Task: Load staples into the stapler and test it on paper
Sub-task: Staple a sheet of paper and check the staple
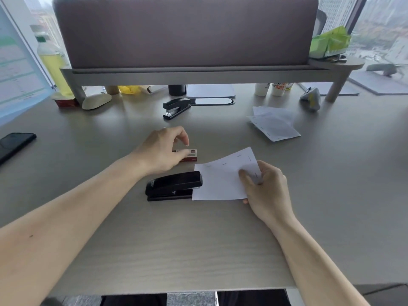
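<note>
Stapler (pixel 174 186) lies closed on the tabletop (pixel 176 250), with the paper (pixel 220 182) edge tucked into its mouth. The right hand (pixel 267 191) pinches the sheet. The left hand (pixel 161 149) curls over the staple box (pixel 191 154); I cannot tell whether it grips it. Staples already mark the paper, so loading seems done and testing is underway.

We have one wide-angle view, worn on the head, looking forward and down across the desk (pixel 198 250) from its near edge. Both forearms (pixel 77 206) run in from the bottom corners, putting the left hand (pixel 162 151) and the right hand (pixel 267 191), which grips the paper (pixel 218 182), close at mid-frame; the grey panel (pixel 185 32) fills the top.
</note>
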Demonstrator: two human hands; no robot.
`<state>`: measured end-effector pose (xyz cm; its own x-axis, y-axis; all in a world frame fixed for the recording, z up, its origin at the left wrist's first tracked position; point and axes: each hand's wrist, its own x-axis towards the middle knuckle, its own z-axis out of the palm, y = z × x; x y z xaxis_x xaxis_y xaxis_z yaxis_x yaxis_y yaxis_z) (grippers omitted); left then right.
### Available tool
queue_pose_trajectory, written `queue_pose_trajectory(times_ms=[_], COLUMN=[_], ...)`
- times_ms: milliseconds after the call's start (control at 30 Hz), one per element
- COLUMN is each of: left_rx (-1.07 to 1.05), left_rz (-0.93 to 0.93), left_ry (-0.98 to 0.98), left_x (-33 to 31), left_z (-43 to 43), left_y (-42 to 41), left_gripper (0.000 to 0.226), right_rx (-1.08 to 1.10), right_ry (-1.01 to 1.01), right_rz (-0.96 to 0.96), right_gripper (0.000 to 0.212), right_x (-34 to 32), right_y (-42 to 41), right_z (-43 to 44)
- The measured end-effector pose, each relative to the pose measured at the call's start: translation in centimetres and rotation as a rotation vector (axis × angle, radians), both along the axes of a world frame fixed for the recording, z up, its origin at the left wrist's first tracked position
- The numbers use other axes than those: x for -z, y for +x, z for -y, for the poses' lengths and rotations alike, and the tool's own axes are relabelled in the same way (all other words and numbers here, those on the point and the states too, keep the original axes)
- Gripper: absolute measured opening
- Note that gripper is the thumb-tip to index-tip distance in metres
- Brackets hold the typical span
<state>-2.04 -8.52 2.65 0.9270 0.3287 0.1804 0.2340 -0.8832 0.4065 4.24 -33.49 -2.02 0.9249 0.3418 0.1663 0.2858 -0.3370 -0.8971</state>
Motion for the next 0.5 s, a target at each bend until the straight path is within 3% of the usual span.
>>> queue_pose_trajectory(times_ms=[67, 200, 333, 500], left_rx=[0.010, -0.039, -0.136, -0.143], left_rz=[0.055, 0.005, -0.035, -0.055], left_ry=[-0.067, -0.114, -0.180, -0.118], left_x=[-0.3, 0.9, 1.2, 1.2], left_z=[1.9, 4.6, 4.9, 5.4], left_y=[-0.7, -0.6, 1.0, 2.4], left_gripper=[0.010, 0.034, 0.044, 0.044], right_rx=[-0.001, 0.007, 0.010, 0.005], right_ry=[-0.026, -0.061, -0.069, -0.070], right_rz=[0.012, 0.032, 0.052, 0.071], right_gripper=[0.018, 0.018, 0.018, 0.018], right_x=[0.1, 0.2, 0.3, 0.3], right_y=[0.1, 0.2, 0.1, 0.1], right_z=[-0.1, -0.2, -0.1, 0.0])
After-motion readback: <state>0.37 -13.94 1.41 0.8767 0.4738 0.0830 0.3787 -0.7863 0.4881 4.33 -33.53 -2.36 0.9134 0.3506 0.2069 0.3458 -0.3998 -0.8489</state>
